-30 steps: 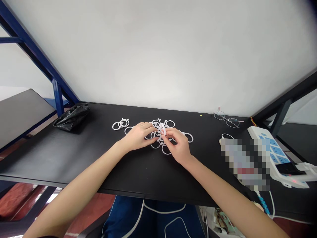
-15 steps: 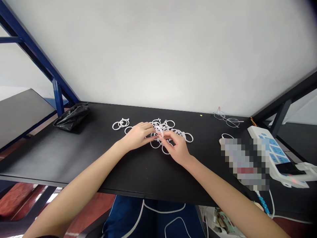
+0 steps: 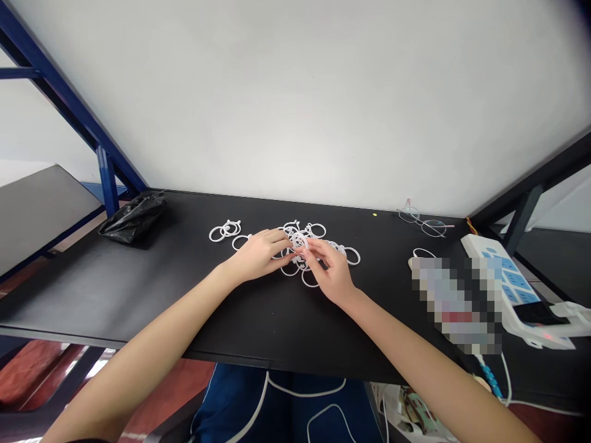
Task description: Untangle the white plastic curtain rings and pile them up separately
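Observation:
White curtain rings with small knobs, several of them, lie in a loose pile (image 3: 316, 231) on the black tabletop (image 3: 272, 320). Over this pile my two hands meet at their fingertips. My right hand (image 3: 333, 272) pinches one white curtain ring (image 3: 305, 239) between thumb and fingers. From the other side, my left hand (image 3: 262, 255) closes thumb and fingertips at the same ring; its exact hold is partly hidden. Left of my left hand lies a small separate group of white rings (image 3: 224, 231), and another ring (image 3: 235, 242) shows partly beside its knuckles.
A crumpled black plastic bag (image 3: 135, 218) lies at the back left. To the right are eyeglasses (image 3: 434, 228), a blurred-out phone-like object (image 3: 450, 301) with a cable, and a white power strip (image 3: 517, 295). A white wall (image 3: 295, 111) rises behind the table.
My right fingers have shifted slightly right and turned the held ring, so its loop now shows more. My left hand stays nearly in place.

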{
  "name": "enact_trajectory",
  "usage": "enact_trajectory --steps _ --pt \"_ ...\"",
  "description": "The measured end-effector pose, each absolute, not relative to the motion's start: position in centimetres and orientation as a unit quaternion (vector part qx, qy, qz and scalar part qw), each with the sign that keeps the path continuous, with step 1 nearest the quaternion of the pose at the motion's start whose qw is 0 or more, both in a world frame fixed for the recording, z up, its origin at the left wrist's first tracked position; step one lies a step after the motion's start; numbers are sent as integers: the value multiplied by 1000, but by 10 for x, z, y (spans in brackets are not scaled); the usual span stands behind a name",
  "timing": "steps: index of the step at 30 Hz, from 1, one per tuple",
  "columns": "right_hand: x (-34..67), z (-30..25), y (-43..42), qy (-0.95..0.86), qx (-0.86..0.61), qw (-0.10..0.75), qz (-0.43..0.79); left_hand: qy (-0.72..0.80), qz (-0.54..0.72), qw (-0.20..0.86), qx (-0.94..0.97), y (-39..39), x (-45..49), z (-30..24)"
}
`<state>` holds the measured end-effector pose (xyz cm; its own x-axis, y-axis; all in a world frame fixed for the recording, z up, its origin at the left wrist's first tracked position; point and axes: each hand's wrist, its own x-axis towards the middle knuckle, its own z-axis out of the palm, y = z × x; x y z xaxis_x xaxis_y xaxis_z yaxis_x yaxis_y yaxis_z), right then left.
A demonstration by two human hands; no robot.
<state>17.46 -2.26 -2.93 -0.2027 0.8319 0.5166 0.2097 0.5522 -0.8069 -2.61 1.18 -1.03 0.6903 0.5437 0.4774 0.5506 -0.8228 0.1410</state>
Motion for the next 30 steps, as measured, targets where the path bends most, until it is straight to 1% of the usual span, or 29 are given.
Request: enact_trajectory --steps 11,19,30 --pt "176 -29 -21 -719 -361 512 301 -288 -278 10 -916 12 -26 -12" --pt "178 -26 -20 -733 -405 497 227 -286 -283 15 -915 12 -26 -11" --pt "178 -28 -19 -731 -406 495 237 -302 -292 36 -907 13 -26 -13"
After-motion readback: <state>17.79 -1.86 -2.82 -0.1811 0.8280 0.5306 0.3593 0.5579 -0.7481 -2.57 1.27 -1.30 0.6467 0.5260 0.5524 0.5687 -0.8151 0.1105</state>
